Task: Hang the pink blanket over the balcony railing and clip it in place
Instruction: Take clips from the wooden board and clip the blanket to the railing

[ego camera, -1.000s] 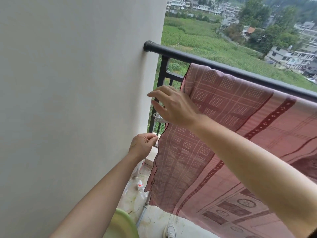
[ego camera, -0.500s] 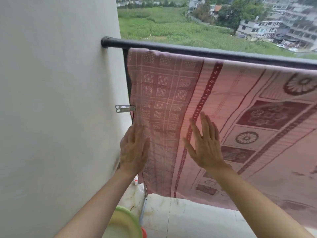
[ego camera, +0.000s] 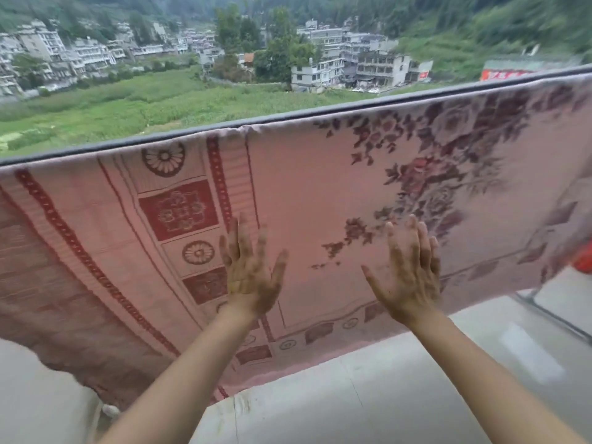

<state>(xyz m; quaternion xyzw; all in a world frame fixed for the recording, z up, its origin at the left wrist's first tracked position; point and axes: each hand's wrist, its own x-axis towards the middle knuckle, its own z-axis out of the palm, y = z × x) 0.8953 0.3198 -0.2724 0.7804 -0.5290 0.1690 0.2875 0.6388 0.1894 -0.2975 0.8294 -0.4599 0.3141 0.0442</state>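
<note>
While the pink blanket (ego camera: pixel 320 193) hangs draped over the balcony railing (ego camera: pixel 192 131), the left hand (ego camera: pixel 251 270) and right hand (ego camera: pixel 407 277) are raised before its face, fingers straight and spread, gripping nothing.

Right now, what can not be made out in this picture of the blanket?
- Head view, any clip: the pink blanket runs past both frame edges.
- Bars under the railing: hidden by the blanket.
- Whether the left hand and right hand touch the cloth: motion blur.
- Red object at right: cut off by the edge.
</note>
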